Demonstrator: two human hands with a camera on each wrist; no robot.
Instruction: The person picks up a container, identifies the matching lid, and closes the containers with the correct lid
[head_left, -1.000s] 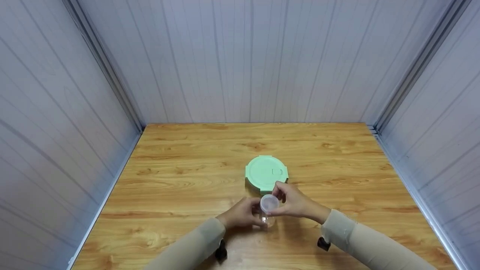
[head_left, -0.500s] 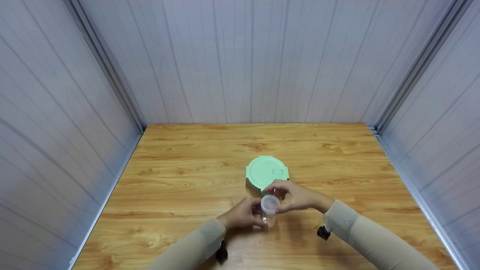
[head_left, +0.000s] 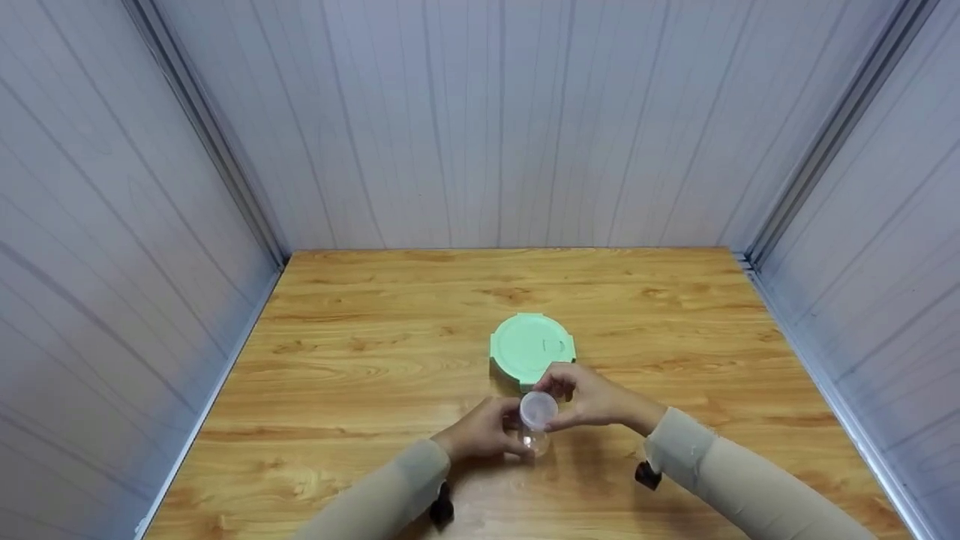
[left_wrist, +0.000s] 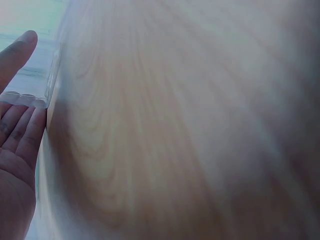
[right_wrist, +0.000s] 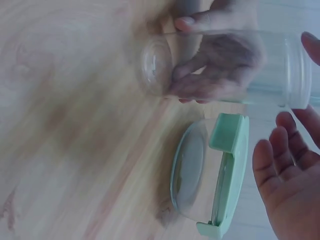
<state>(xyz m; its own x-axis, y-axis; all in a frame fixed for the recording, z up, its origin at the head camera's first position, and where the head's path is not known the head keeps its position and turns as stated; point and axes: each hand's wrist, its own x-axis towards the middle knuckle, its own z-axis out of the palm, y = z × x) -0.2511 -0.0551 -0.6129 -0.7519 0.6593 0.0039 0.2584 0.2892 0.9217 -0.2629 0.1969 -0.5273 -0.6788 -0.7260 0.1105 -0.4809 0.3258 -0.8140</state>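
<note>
A clear cylindrical jar [head_left: 535,442] with a translucent white lid [head_left: 538,409] stands upright near the table's front, tilted slightly in the head view. My left hand [head_left: 484,429] grips the jar's body from the left, its thumb on the near side and fingers behind. From the right, my right hand [head_left: 596,397] pinches the lid's edge between thumb and forefinger. The right wrist view shows the jar [right_wrist: 220,65] see-through and bare inside, its lid [right_wrist: 299,75] on top. The other right fingers [right_wrist: 270,165] are spread loosely beside it.
A round glass food container [head_left: 530,346] with a mint-green clip lid [right_wrist: 232,175] sits just behind the jar. All of this rests on a wood-grain table [head_left: 360,322]. Pale panel walls [head_left: 502,127] enclose the table's back and sides.
My right thumb and fingers have shifted round the lid's rim, loosening and taking a fresh pinch. The left hand, jar and food container stay in place.
</note>
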